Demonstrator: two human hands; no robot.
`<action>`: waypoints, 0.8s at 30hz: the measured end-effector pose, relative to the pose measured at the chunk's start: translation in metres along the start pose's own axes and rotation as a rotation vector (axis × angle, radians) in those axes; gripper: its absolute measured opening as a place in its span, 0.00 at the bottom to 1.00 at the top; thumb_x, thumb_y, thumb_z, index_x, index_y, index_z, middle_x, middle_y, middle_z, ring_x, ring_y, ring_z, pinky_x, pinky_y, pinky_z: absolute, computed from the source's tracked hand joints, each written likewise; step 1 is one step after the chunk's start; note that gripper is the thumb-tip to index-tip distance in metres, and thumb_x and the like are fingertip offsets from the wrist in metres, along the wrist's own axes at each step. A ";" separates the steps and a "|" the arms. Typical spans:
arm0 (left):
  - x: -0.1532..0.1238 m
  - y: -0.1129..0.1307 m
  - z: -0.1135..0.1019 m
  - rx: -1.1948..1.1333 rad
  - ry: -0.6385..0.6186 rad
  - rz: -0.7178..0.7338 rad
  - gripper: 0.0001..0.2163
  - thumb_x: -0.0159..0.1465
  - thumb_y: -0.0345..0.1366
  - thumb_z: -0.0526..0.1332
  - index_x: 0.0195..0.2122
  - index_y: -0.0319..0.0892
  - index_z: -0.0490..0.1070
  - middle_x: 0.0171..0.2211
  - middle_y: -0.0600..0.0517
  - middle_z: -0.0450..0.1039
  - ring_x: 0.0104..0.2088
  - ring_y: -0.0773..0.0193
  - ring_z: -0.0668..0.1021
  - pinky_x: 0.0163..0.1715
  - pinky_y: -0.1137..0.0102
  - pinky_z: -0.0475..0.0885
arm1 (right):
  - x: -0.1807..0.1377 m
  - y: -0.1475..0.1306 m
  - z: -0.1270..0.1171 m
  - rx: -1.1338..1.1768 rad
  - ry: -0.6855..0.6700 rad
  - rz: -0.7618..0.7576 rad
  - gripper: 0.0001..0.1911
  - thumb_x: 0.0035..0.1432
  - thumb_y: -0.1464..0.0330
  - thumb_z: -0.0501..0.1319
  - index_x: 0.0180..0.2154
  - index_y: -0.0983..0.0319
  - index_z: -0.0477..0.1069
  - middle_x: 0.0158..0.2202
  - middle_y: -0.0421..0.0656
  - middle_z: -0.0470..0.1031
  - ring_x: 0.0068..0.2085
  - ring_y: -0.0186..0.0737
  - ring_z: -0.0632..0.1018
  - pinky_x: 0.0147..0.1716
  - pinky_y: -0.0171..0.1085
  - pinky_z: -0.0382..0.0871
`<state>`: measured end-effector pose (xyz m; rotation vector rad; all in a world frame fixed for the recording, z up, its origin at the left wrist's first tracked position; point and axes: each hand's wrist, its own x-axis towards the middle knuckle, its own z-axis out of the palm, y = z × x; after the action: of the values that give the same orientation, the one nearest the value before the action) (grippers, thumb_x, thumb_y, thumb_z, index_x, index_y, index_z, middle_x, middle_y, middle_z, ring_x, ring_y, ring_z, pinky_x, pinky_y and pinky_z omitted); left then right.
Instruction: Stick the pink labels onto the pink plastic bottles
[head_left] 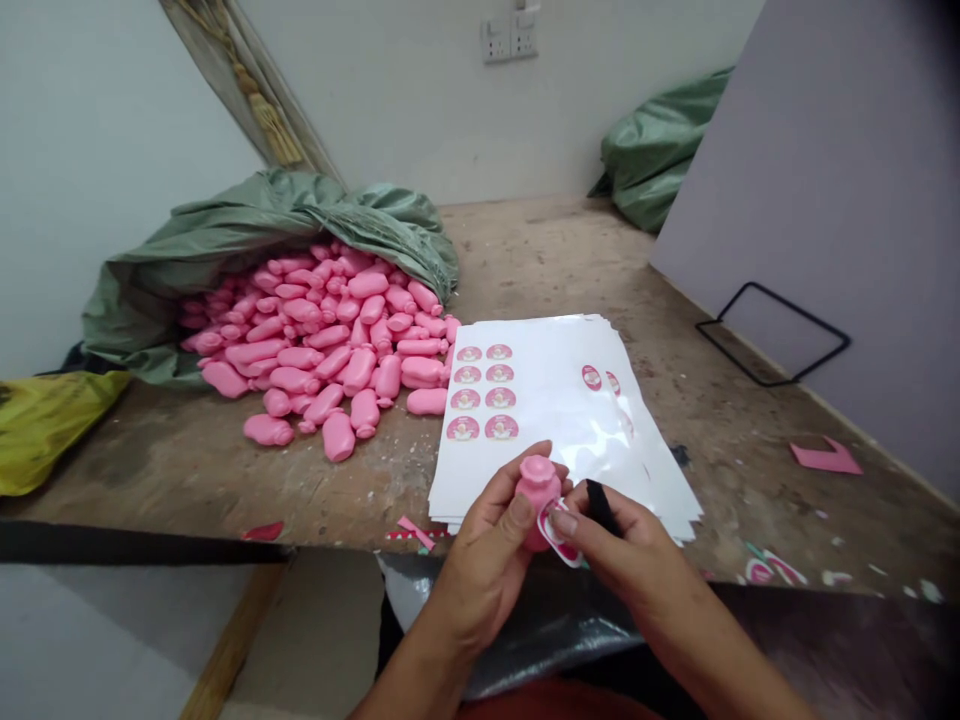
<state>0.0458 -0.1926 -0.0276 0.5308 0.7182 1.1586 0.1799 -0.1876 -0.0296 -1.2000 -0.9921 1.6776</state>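
Note:
My left hand [491,545] grips a small pink plastic bottle [537,492] upright near the table's front edge. My right hand [611,535] pinches a round pink-and-white sticker [559,530] against the bottle's side. Just beyond my hands lies a stack of white sticker sheets [555,400] with several stickers left on the top sheet. A heap of the same pink bottles [330,345] spills from a green sack [247,230] at the left.
A second green sack [656,150] sits at the back right by a grey board [840,200]. A black wire frame [772,335] leans there. A yellow bag [45,425] hangs off the left edge. Paper scraps [825,458] litter the wooden table [540,260].

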 end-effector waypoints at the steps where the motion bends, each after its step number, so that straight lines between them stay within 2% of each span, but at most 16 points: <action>1: 0.001 -0.001 0.002 -0.051 0.012 -0.008 0.17 0.62 0.37 0.61 0.52 0.44 0.69 0.45 0.47 0.73 0.49 0.59 0.73 0.54 0.65 0.62 | 0.000 0.000 0.000 -0.016 0.011 -0.022 0.15 0.48 0.60 0.66 0.23 0.62 0.64 0.22 0.34 0.62 0.26 0.31 0.60 0.27 0.33 0.51; 6: 0.004 -0.007 0.010 -0.252 0.074 -0.002 0.14 0.65 0.34 0.57 0.51 0.41 0.70 0.45 0.46 0.72 0.49 0.62 0.73 0.54 0.66 0.63 | -0.001 -0.001 0.006 -0.021 0.084 -0.056 0.16 0.51 0.58 0.63 0.23 0.61 0.62 0.20 0.32 0.57 0.23 0.29 0.57 0.25 0.33 0.50; 10: 0.008 -0.006 0.008 -0.301 0.136 -0.011 0.13 0.65 0.35 0.56 0.51 0.42 0.69 0.46 0.46 0.72 0.46 0.63 0.75 0.48 0.67 0.68 | -0.006 -0.002 0.010 -0.059 0.107 -0.083 0.17 0.51 0.57 0.63 0.22 0.61 0.61 0.20 0.33 0.57 0.23 0.30 0.56 0.24 0.33 0.50; 17: 0.009 -0.003 0.006 -0.277 0.135 0.040 0.12 0.66 0.36 0.55 0.48 0.38 0.69 0.45 0.44 0.72 0.43 0.65 0.75 0.46 0.68 0.69 | -0.005 -0.008 0.004 -0.112 0.164 -0.124 0.14 0.51 0.57 0.64 0.25 0.61 0.68 0.22 0.35 0.63 0.26 0.32 0.61 0.26 0.33 0.54; 24: 0.009 -0.005 0.005 -0.283 0.126 -0.026 0.13 0.66 0.39 0.54 0.48 0.39 0.68 0.45 0.43 0.72 0.39 0.63 0.75 0.41 0.68 0.69 | -0.008 -0.010 -0.001 -0.179 0.095 -0.051 0.12 0.52 0.58 0.63 0.29 0.60 0.74 0.25 0.36 0.69 0.28 0.33 0.66 0.29 0.32 0.59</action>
<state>0.0552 -0.1858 -0.0302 0.2120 0.6521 1.2530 0.1842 -0.1910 -0.0180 -1.3466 -1.1229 1.5023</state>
